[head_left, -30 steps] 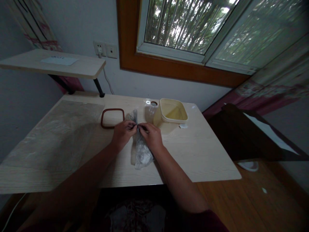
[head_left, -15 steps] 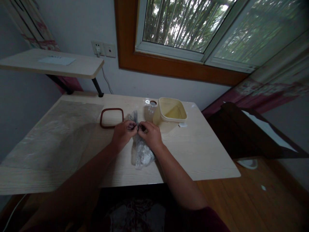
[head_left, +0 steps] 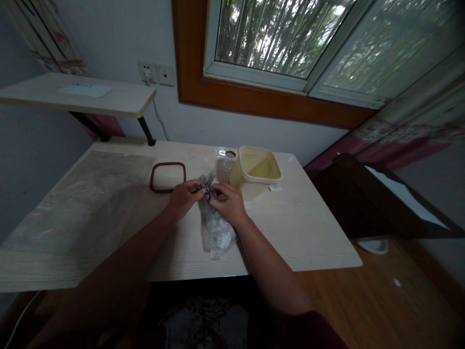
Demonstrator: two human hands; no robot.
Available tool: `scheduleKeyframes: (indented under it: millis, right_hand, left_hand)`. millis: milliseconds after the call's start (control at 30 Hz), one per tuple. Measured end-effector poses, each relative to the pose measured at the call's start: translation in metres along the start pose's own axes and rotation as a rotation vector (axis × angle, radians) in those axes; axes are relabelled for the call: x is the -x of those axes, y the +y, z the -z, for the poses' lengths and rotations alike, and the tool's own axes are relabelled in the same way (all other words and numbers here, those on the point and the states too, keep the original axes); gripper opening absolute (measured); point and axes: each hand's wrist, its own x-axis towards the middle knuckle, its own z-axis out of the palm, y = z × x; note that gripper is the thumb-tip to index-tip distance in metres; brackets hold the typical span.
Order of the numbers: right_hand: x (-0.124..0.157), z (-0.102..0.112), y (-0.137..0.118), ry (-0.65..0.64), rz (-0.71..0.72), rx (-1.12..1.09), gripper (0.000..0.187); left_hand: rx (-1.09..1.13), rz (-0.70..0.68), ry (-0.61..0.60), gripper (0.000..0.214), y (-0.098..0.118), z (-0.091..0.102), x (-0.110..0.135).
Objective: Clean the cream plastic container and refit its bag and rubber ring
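Observation:
A clear plastic bag (head_left: 219,234) with something white inside lies on the light wooden table (head_left: 308,232), its gathered neck pointing away from me. My left hand (head_left: 184,198) and my right hand (head_left: 229,201) meet at that neck, both pinching the twisted plastic between fingertips. The bag's loose top sticks up between the two hands. What closes the neck is too small to make out.
A brown square seal ring (head_left: 168,177) lies just beyond my left hand. A cream plastic container (head_left: 257,167) with a clear lid (head_left: 227,162) beside it stands behind my right hand. A clear plastic sheet (head_left: 83,194) covers the table's left part. A raised shelf (head_left: 78,97) is at the far left.
The bag's lower end has swung a little to the right and nearer the table's front edge. Both hands stay pinched at the neck, the loose top now leaning right.

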Motion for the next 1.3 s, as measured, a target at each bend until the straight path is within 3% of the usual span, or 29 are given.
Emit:
scheduleKeyframes:
  millis: [200, 333, 433, 533, 600, 700, 967, 1300]
  right_hand:
    - [-0.001, 0.003, -0.001, 0.059, -0.08, -0.123, 0.011]
    - [-0.002, 0.003, 0.001, 0.133, -0.155, -0.199, 0.01]
    - [-0.001, 0.001, 0.003, 0.135, -0.205, -0.272, 0.01]
    - [0.001, -0.002, 0.006, 0.045, -0.224, -0.354, 0.01]
    - [0.002, -0.004, 0.008, -0.004, -0.238, -0.407, 0.01]
    - [0.003, -0.006, 0.009, -0.028, -0.296, -0.482, 0.01]
    - [0.004, -0.01, 0.006, -0.048, -0.39, -0.649, 0.03]
    - [0.001, -0.007, -0.002, -0.01, -0.428, -0.608, 0.027]
  left_hand:
    - [0.244, -0.02, -0.077, 0.019, -0.008, -0.003, -0.003]
    - [0.233, -0.151, -0.033, 0.03, -0.009, -0.005, -0.002]
    - [0.002, -0.374, 0.054, 0.053, -0.008, -0.002, -0.001]
    - [-0.384, -0.625, 0.159, 0.047, -0.006, 0.008, -0.003]
    - [-0.578, -0.738, 0.128, 0.034, -0.005, 0.017, -0.005]
    - [-0.692, -0.81, -0.029, 0.026, -0.003, 0.028, -0.009]
    - [-0.707, -0.781, -0.028, 0.019, 0.002, 0.028, -0.006]
    - [-0.377, -0.453, -0.042, 0.026, 0.009, 0.026, -0.004]
